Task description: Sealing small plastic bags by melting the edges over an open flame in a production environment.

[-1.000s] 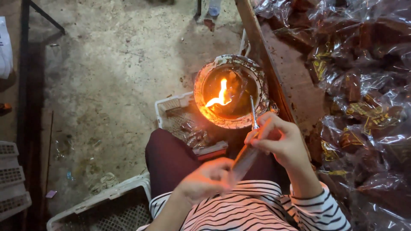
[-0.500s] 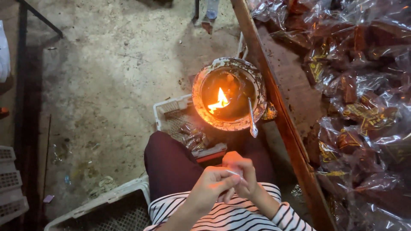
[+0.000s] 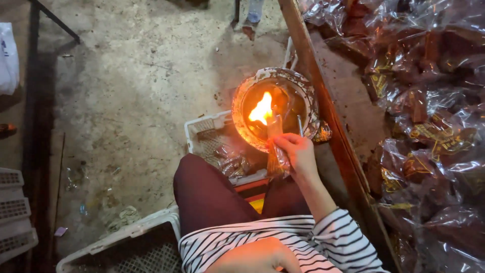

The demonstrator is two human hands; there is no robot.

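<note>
**Packet at the Flame**

Grey, dusty concrete floor [image 3: 126, 101] fills most of what I see from up here. On it stands a round metal bowl [image 3: 308, 96] with a bright orange flame [image 3: 261, 108] burning inside. A thin metal stick [image 3: 300, 125] leans in the bowl, close to the fire.

I see my right hand [image 3: 298, 151] stretched out over my knee, right at the near edge of the bowl. Its fingers are curled and pinch a small clear plastic packet [image 3: 277, 141]. The top of the packet pokes up beside the flame, so close that it looks like it touches it.

My left hand [image 3: 257, 255] is low down by my striped shirt [image 3: 283, 242], at the bottom edge of the view. I cannot tell if it is spread or closed, because only the back of it shows.

Under the bowl sits a white plastic crate [image 3: 202, 134] with a few packets in it. Another white crate [image 3: 126, 247] is by my left side. To my right a long wooden board [image 3: 333, 126] runs along a big pile of shiny wrapped packets [image 3: 429, 126].
</note>
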